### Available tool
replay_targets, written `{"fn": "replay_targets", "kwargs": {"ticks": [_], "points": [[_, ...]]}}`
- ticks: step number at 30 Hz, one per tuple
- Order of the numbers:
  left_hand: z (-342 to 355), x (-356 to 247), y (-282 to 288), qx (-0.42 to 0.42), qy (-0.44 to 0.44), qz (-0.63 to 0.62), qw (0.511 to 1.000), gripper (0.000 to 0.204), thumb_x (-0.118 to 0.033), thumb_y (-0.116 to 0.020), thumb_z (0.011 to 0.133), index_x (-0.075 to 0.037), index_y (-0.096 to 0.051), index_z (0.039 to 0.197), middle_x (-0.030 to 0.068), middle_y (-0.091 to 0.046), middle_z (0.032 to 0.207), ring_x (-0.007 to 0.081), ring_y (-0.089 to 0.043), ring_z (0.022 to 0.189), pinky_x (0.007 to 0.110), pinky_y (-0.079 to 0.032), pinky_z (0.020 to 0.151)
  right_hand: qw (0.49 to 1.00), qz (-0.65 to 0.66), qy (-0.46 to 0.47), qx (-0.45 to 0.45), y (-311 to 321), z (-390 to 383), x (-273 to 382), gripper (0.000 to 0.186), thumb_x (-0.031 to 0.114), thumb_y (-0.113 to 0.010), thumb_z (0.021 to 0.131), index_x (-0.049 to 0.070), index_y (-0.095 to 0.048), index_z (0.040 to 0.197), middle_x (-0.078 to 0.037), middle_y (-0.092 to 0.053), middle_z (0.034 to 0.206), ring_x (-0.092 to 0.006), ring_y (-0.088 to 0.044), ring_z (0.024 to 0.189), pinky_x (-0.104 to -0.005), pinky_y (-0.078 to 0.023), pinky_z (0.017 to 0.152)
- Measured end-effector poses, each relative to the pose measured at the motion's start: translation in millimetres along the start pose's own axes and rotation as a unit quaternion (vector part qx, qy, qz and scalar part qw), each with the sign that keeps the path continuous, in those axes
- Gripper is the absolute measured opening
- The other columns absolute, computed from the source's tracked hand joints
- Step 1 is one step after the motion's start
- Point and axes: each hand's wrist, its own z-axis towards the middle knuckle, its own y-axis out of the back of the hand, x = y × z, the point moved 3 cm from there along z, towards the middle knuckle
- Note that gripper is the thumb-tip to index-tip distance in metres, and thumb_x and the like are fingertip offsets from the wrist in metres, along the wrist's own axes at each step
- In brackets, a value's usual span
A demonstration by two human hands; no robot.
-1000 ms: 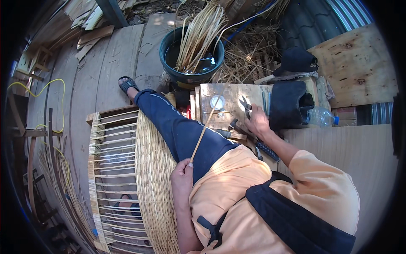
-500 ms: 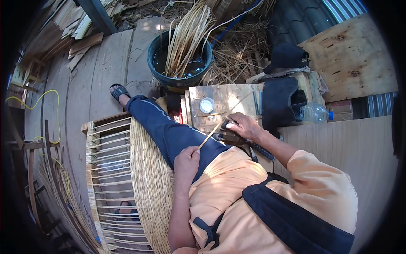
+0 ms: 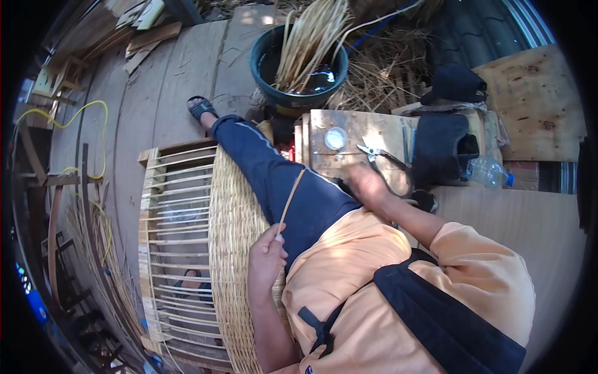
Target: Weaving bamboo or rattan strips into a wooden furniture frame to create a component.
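My left hand (image 3: pixel 268 255) is closed round one end of a thin tan cane strip (image 3: pixel 291 199), which points up over my dark-trousered leg. My right hand (image 3: pixel 366 186) is smeared by motion, so its fingers are unclear. Just beyond it, cutting shears (image 3: pixel 383 156) with pale metal jaws and dark handles lie on the wooden board (image 3: pixel 324 124). Beside my left arm is a wooden frame (image 3: pixel 146 249) strung with strands. Its right part is a dense woven panel (image 3: pixel 237 262), partly under my leg.
A dark green tub (image 3: pixel 255 68) of water holds a bundle of long strips (image 3: pixel 311 43). A small white round container (image 3: pixel 335 138) stands on the board. To the right are a black pouch (image 3: pixel 439 146), a clear bottle (image 3: pixel 489 172) and a black cap (image 3: pixel 455 84).
The shears now lie on the board, by my right hand, which has drawn away from the strip. My left hand holds the strip more upright. The view has shifted, moving the scene rightward.
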Motion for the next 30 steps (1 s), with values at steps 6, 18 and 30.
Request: {"fn": "replay_targets", "kwargs": {"ticks": [6, 18, 30], "points": [[-20, 41, 33, -0.184, -0.066, 0.181, 0.964, 0.023, -0.024, -0.051, 0.091, -0.004, -0.062, 0.094, 0.0155, -0.064, 0.072, 0.0289, -0.064, 0.068, 0.039, -0.048, 0.064, 0.984, -0.044, -0.068, 0.162, -23, 22, 11, 0.025, 0.007, -0.052, 0.076, 0.008, -0.064, 0.098, -0.017, -0.062, 0.096, -0.0332, -0.060, 0.091, -0.0412, -0.048, 0.083], [-97, 80, 65, -0.338, -0.104, 0.136, 0.926, 0.019, -0.010, -0.052, 0.086, -0.002, -0.060, 0.102, 0.0203, -0.062, 0.090, 0.0321, -0.061, 0.080, 0.039, -0.047, 0.072, 0.932, 0.322, -0.158, 0.044, 21, 56, 33, 0.045, 0.009, -0.047, 0.087, 0.000, -0.042, 0.132, -0.005, -0.056, 0.089, -0.0122, -0.053, 0.073, -0.0256, -0.045, 0.068], [-115, 49, 103, -0.392, -0.083, 0.090, 0.912, 0.018, -0.020, -0.055, 0.089, -0.006, -0.061, 0.099, 0.0142, -0.063, 0.079, 0.0262, -0.061, 0.068, 0.035, -0.047, 0.065, 0.723, 0.558, 0.055, 0.403, -14, 40, 262, 0.024, 0.009, -0.064, 0.085, -0.001, -0.061, 0.108, 0.000, -0.061, 0.085, -0.0030, -0.054, 0.077, -0.0181, -0.044, 0.068]]}}
